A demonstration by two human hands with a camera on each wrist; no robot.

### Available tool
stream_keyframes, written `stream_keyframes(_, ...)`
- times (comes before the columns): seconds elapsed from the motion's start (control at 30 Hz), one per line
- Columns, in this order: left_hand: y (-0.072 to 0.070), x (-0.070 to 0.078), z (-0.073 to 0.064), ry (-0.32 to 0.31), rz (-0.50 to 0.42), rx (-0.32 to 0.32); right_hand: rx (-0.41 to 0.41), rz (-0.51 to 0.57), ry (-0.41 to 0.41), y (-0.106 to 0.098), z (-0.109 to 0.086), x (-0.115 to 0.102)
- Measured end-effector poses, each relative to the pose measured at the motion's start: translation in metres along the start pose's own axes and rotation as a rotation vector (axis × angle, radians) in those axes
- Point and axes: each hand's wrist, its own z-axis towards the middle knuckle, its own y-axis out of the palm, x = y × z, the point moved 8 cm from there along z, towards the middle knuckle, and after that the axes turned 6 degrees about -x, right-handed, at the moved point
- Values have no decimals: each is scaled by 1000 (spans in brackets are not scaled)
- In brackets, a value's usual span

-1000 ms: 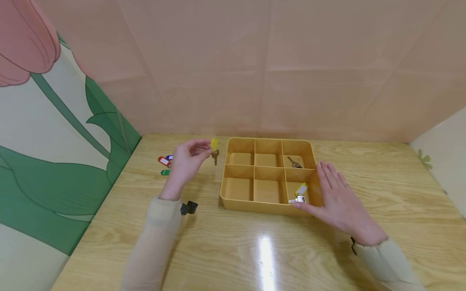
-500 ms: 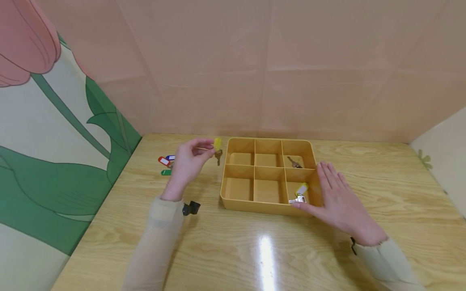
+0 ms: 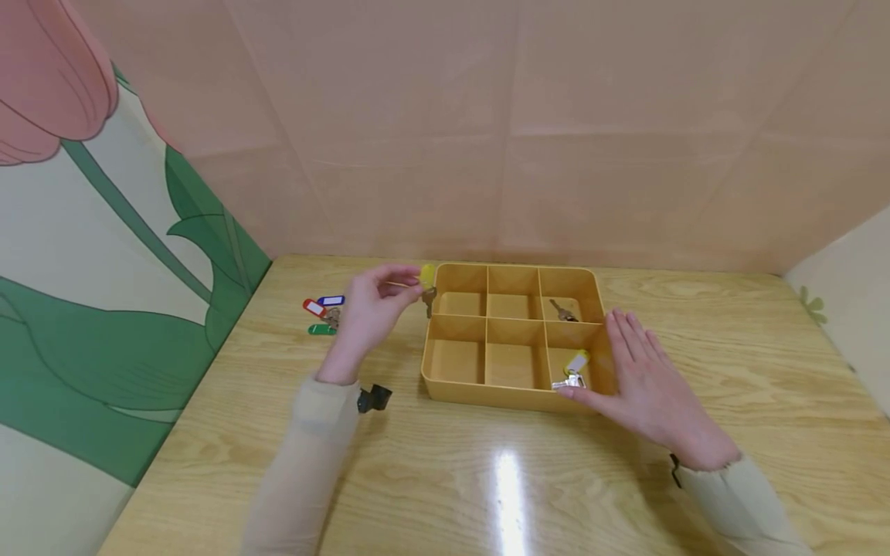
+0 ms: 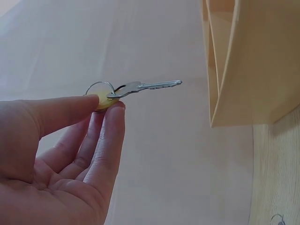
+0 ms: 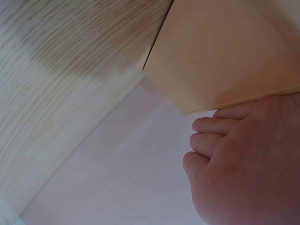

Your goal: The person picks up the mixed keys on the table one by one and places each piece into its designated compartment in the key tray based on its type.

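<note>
My left hand [image 3: 365, 320] pinches a yellow key tag [image 3: 427, 275] between thumb and fingertips, at the left rim of the box. A key [image 4: 157, 86] hangs from the tag by a metal ring [image 4: 99, 83]. The yellow-orange box [image 3: 487, 395] is split into compartments. My right hand [image 3: 653, 398] lies with straight fingers along the box's right rim, thumb at the front rim. A silver key [image 3: 573, 381] with a yellow-edged tag [image 3: 577, 361] lies in the front right compartment. Another key [image 3: 564, 312] rests in the back right one.
Left of the box, a red tag [image 3: 314, 308], a blue tag [image 3: 331, 300] and a green tag [image 3: 321, 330] lie on the wooden table [image 3: 431, 479] with keys [image 3: 333, 317] beside them. A pink wall [image 3: 445, 154] rises behind the table.
My left hand has moved right with the yellow-tagged key, bringing it up to the box's left rim. More of the loose tags and keys now shows. The right hand has not moved.
</note>
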Motion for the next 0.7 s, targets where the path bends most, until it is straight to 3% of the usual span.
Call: stream_keyframes(0.7,25,17,5,60,-33,-50,11,-9,-8,-1,0,-1)
